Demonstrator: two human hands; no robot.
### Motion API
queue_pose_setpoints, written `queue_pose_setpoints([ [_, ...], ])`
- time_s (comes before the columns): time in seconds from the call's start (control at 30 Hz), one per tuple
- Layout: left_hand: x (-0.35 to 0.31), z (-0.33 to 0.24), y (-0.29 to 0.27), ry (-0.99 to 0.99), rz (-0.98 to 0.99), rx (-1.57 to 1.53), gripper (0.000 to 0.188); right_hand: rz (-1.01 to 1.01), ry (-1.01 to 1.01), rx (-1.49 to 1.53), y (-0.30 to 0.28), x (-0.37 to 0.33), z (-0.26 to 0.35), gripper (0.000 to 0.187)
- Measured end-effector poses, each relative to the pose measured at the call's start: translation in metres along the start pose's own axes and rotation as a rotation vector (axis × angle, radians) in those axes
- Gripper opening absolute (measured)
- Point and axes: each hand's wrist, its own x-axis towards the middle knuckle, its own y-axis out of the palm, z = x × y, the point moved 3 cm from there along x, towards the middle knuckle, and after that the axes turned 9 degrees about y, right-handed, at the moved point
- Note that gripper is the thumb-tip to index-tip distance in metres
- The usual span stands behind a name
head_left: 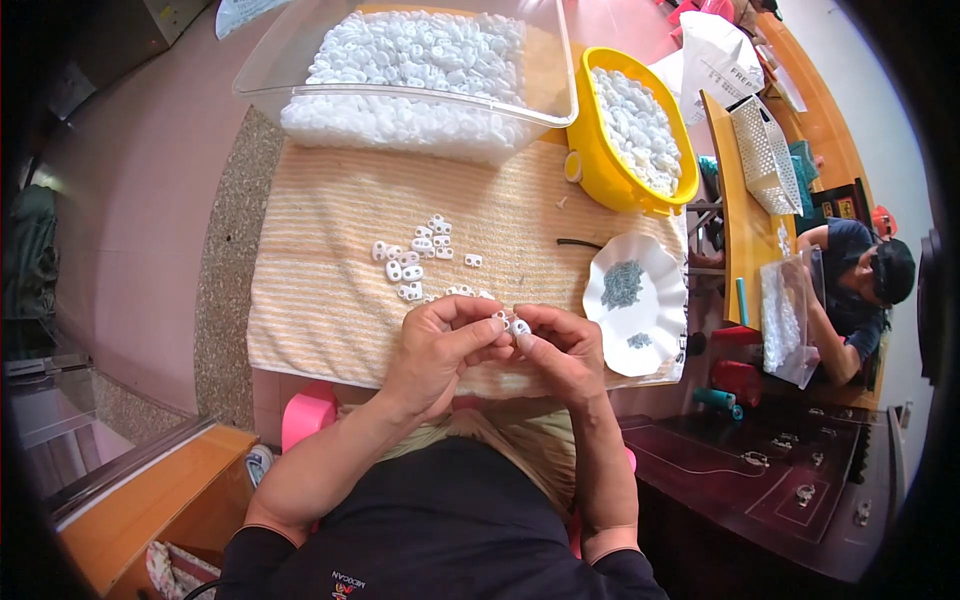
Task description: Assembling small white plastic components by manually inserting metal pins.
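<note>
My left hand point(440, 345) pinches a small white plastic piece point(501, 319) with holes in it, just above the near edge of the towel-covered table point(330, 290). Close against it, my right hand point(566, 350) grips another white plastic piece point(520, 327) between thumb and fingers. The two pieces almost touch, and the fingertips hide part of both. Beyond my hands lies a loose group of white two-holed plastic pieces point(411, 258). To the right stands a white scalloped plate point(645, 285) with a heap of tiny grey parts point(622, 284), too small to make out.
A clear plastic bin point(553, 75) of white pieces stands at the far side, beside a yellow tub point(590, 150) holding more. A thin black stick point(578, 242) lies near the plate. At the right, another person point(850, 290) sits by a white perforated basket point(765, 155).
</note>
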Motion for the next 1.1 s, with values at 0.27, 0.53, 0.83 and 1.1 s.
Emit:
queue_pose_setpoints([
  [0.27,0.000,0.000,0.002,-0.004,0.010,-0.001,0.016,-0.016,-0.036,-0.094,-0.012,0.004,-0.008,0.026],
  [0.53,-0.001,0.000,0.002,-0.016,0.011,0.074,0.018,-0.024,-0.069,-0.137,-0.013,0.005,-0.009,0.026],
  [0.83,-0.002,0.001,0.003,-0.026,0.006,0.075,0.017,-0.042,-0.059,-0.104,-0.010,0.004,-0.008,0.027],
  [1.1,-0.002,0.002,0.003,-0.021,0.012,0.079,0.018,-0.086,-0.046,0.003,-0.007,0.003,-0.004,0.026],
])
